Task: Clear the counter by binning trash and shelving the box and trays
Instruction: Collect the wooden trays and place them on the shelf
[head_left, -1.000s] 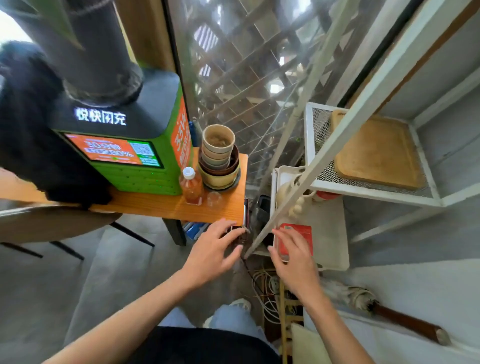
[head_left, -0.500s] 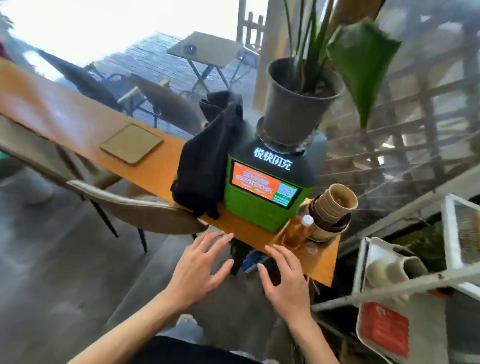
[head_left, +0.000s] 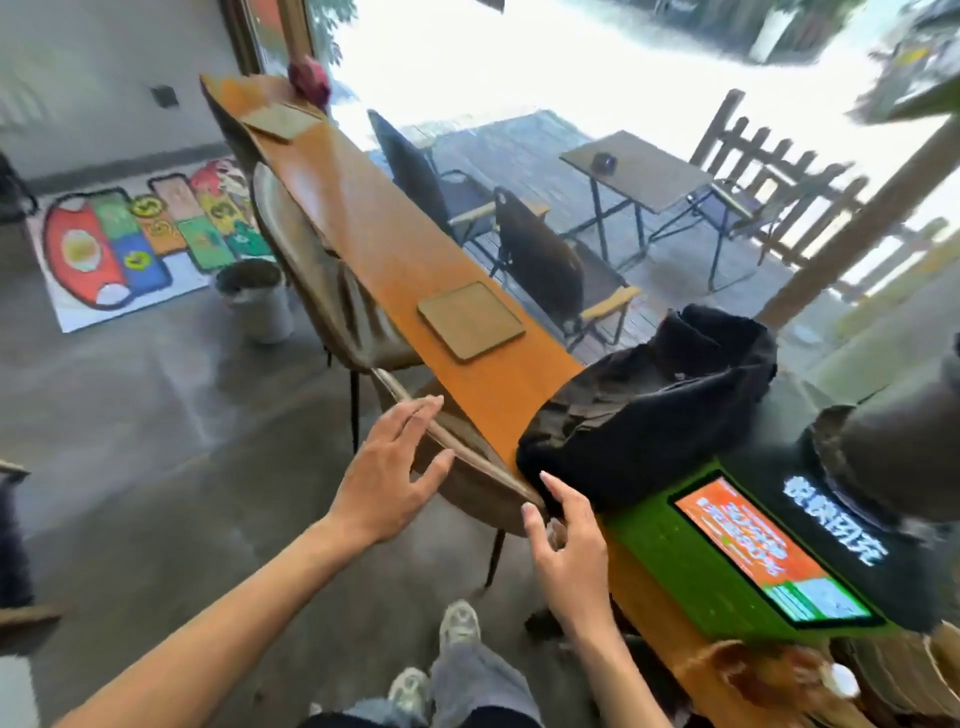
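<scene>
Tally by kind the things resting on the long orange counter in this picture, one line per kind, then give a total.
Flat square trays: 2 (near tray, far tray)
Black cloth bundle: 1
Green charging kiosk: 1
Dark red object at the far end: 1
Capped bottle, blurred: 1
Total: 6

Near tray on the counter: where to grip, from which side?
The tray lies flat, thin and square. Probably pinch its near edge, which sits close to the counter edge, coming from the chair side with the left hand, thumb on top. Both hands are empty.
</scene>
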